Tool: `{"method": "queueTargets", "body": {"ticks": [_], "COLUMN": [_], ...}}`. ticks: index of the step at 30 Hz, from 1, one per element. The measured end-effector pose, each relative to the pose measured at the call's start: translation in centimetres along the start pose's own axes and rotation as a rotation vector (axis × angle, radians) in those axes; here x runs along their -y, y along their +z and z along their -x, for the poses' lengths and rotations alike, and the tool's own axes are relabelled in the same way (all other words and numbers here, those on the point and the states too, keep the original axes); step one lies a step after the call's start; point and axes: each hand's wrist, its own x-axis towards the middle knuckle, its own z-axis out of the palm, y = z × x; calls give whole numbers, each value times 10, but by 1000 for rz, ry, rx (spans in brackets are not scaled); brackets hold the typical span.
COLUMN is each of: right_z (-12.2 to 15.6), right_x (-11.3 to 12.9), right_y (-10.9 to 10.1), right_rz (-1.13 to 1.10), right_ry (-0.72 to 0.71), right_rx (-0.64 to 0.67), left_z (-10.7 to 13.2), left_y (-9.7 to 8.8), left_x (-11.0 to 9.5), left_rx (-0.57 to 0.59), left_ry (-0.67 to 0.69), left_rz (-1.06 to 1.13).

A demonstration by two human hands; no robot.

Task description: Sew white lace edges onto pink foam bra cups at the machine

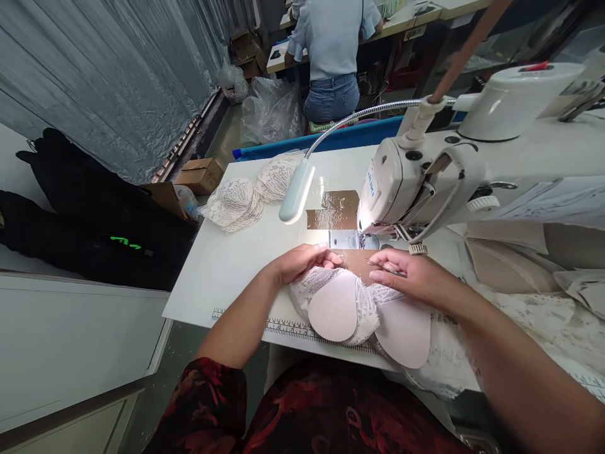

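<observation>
My left hand (307, 260) is closed, its fingertips pinching the upper edge of a white lace bra (302, 285) at the front of the sewing table. Two smooth pale cup linings face up: the left one (333, 307) and the right one (405, 331), partly overlapped by lace. My right hand (399, 271) grips a thin pointed metal tool (387, 268), its tips directed left; whether it is tweezers or snips I cannot make out. Both hands rest just in front of the needle area of the white sewing machine (385, 183), over a brown patch (354, 260) on the tabletop.
A lamp (297, 192) on a bendable metal neck hangs left of the machine head. Another lace bra (241, 200) lies at the back left. Beige and lace pieces (510, 258) are heaped at right. A ruler strip (288, 329) follows the front edge. Beyond, a person (334, 57) sits facing away.
</observation>
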Motion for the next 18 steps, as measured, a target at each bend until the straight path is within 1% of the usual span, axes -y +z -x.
{"method": "queueTargets", "body": {"ticks": [2, 4, 5, 7, 9, 10, 12, 14, 16, 18], "right_z": [10, 23, 30, 44, 55, 58, 62, 62, 60, 56], "right_x": [-9, -21, -28, -39, -45, -45, -42, -34, -24, -10], "right_y": [-11, -20, -23, -24, -17, -11, 2, 12, 18, 20], "right_rz": [175, 267, 299, 353, 355, 334, 274, 209, 165, 153], "right_ry": [-27, -32, -5, 91, 142, 135, 93, 23, -41, -94], "right_rx": [-12, -19, -21, -26, -28, -25, -36, -130, -234, -253], "left_z": [-1, -2, -2, -1, 2, 4, 10, 18, 27, 38], "left_y": [-6, -11, -13, -16, -14, -12, -3, 9, 21, 26], "left_x": [2, 3, 3, 2, 1, 1, -1, -2, -2, -3], "left_rx": [3, -4, -14, -34, -43, -34, -5, 21, 50, 72], "left_ry": [13, 23, 29, 41, 53, 72, 139, 194, 165, 147], "left_rz": [38, 62, 69, 57, -43, -141, -416, -730, -1013, -1199]}}
